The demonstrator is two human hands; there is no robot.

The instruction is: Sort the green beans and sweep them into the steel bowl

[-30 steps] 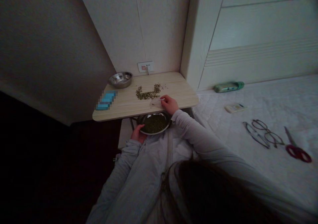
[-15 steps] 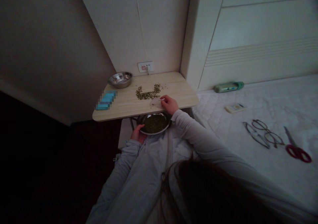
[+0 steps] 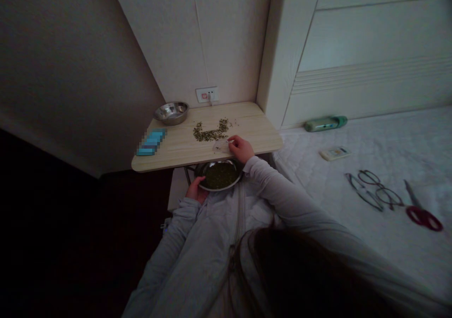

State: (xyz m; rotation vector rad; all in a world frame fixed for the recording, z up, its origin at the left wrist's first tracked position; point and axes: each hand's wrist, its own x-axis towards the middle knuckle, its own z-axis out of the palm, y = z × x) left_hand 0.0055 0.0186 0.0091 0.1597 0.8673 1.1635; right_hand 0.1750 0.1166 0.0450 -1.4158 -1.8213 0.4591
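My left hand (image 3: 197, 190) grips the near-left rim of a metal bowl (image 3: 231, 185) at my lap, just below the table's front edge. Small green grains (image 3: 219, 174), perhaps beans, cover the bowl's bottom. Over the table's front part, my right hand (image 3: 241, 149) pinches the right edge of a thin, clear plastic piece (image 3: 221, 145) with a few dark specks at it; its exact kind is unclear. Just beyond the plastic piece, more green grains (image 3: 208, 135) lie in a rough U shape on the small wooden table (image 3: 176, 151).
Another metal bowl (image 3: 171, 114) stands at the table's back left, behind a blurred-out blue object (image 3: 151, 142). A wall socket (image 3: 207, 94) is behind. On the white bed at right lie a green bottle-like item (image 3: 325, 123), a pale device (image 3: 335, 153), eyeglasses (image 3: 379, 189) and red-handled scissors (image 3: 423, 218).
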